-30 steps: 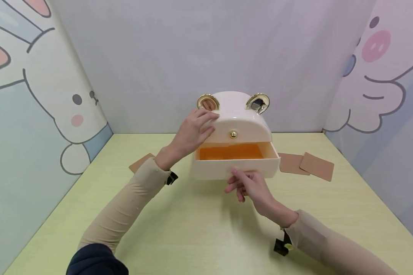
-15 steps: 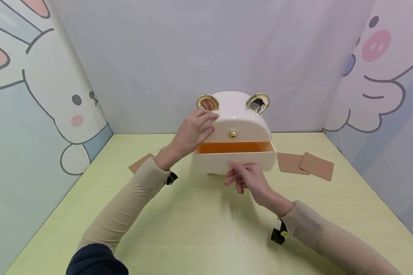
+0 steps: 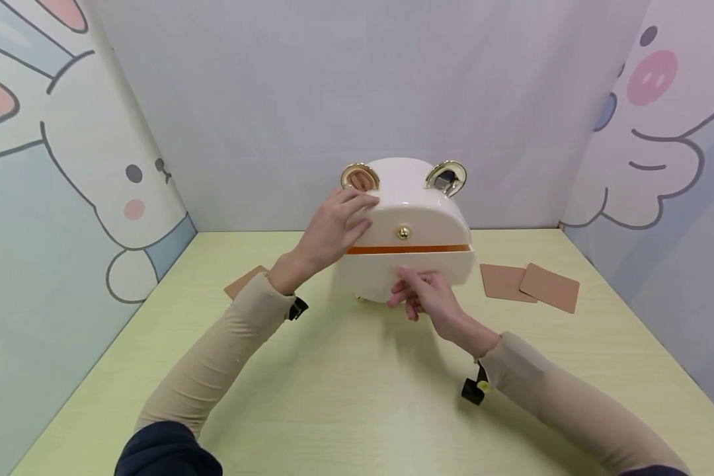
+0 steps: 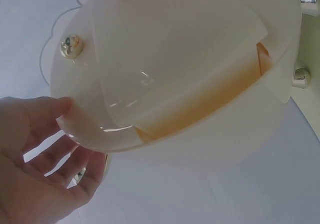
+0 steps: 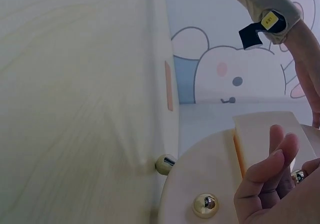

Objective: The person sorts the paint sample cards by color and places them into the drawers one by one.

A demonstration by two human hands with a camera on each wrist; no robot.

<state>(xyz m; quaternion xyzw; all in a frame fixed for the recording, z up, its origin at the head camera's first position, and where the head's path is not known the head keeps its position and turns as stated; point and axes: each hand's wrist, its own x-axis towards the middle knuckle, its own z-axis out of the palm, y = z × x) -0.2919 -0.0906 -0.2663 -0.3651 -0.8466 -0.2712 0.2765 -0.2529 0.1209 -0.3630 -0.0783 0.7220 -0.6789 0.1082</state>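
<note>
Both hands [image 3: 333, 228] on bear-eared box [image 3: 410, 225]

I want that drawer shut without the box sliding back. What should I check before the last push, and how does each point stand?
1. Left hand rests on the cream bear-shaped plastic box, bracing it: ok.
2. Right hand fingers on the cream drawer front: ok.
3. Drawer fully closed: not ok, an orange gap shows.
4. Brown square mats lie apart from the drawer: ok.
5. Drawer contents: cannot tell.
</note>
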